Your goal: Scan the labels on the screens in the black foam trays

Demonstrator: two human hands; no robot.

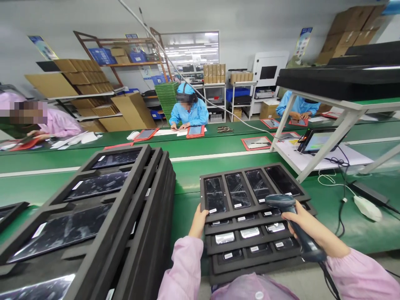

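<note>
My right hand (301, 223) is wrapped round a dark barcode scanner (283, 201), its head over the right part of the top foam tray (202, 193). Dark screen panels with small white labels lie in that tray's slots, such as one phone-like panel (238, 189) near its middle. My left hand (198, 220) grips the tray's left edge, thumb on top and the other fingers mostly hidden. Beneath it, several more black foam trays (250, 263) are stacked in steps, their labelled panels partly showing.
At left rises a tall stack of foam trays (150, 241) with larger panels. A white-legged shelf (283, 121), a small monitor (321, 141), cables and a white mouse (367, 208) stand right. Across the green bench (187, 175) sits a person in blue (190, 111); other people work at both sides.
</note>
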